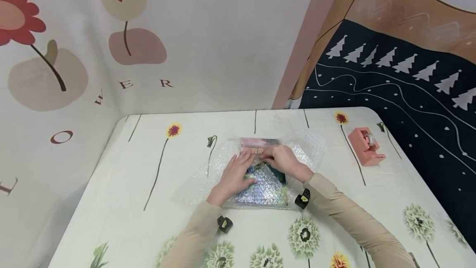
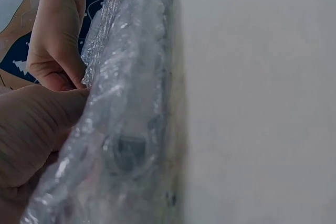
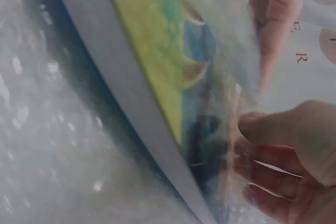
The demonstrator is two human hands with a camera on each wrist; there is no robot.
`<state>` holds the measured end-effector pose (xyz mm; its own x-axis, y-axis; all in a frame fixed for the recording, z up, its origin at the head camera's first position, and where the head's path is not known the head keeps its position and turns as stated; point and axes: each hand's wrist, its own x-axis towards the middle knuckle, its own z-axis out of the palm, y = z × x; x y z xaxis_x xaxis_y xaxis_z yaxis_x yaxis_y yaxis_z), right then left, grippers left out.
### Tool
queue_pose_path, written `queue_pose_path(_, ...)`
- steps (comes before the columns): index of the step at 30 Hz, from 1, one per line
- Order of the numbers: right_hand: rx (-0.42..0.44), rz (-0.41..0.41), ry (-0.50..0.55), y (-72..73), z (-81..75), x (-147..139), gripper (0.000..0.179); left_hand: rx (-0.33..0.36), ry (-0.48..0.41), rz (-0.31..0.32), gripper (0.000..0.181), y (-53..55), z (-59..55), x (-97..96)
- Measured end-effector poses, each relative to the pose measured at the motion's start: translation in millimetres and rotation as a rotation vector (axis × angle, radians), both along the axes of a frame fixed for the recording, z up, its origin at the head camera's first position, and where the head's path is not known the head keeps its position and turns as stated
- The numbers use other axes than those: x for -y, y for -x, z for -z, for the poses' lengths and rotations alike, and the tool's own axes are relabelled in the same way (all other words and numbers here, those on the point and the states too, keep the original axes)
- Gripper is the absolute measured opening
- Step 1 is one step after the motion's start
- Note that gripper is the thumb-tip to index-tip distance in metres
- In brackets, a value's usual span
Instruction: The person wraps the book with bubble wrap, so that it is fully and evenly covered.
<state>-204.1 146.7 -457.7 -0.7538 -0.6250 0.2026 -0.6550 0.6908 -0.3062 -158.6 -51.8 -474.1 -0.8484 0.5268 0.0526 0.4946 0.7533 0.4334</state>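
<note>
A flat, book-like item with a colourful cover [image 1: 279,173] lies on sheet bubble wrap [image 1: 308,148], part of which is folded over it. Its pale edge and yellow-green picture [image 3: 152,51] show close up in the right wrist view. My left hand [image 1: 234,177] rests on the wrapped item with fingers extended and thumb spread. Beside it, my right hand [image 1: 284,160] has curled fingers and pinches the bubble wrap over the item's upper part. The left wrist view shows the wrapped side [image 2: 126,93] close up. The right fingertips are partly hidden.
A pink tape dispenser [image 1: 366,146] with a roll in it stands at the right of the table. The table [image 1: 122,177] wears a flower-printed cloth. Patterned curtains [image 1: 223,44] hang behind and at the sides.
</note>
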Motion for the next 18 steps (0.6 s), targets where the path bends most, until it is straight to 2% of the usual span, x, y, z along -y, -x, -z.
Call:
queue_pose_path(5, 0.116, -0.085, 0.01, 0.3, -6.4, -7.6, 0.016, 0.001, -0.004, 0.012, 0.07, 0.3, -1.4, 0.7)
queue_pose_path(11, 0.237, -0.127, 0.008, -0.1, -8.7, -14.0, 0.042, -0.008, -0.005, 0.016, 0.067, 1.7, 0.0, 1.2)
queue_pose_path(14, 0.238, -0.124, -0.006, -0.1, -6.7, -14.8, 0.046, -0.017, -0.012, 0.017, 0.065, 1.9, -0.1, 1.1)
queue_pose_path(18, 0.201, -0.106, -0.02, 0.0, -2.4, -14.1, 0.041, -0.028, -0.016, 0.015, 0.063, 1.8, -1.1, 0.3)
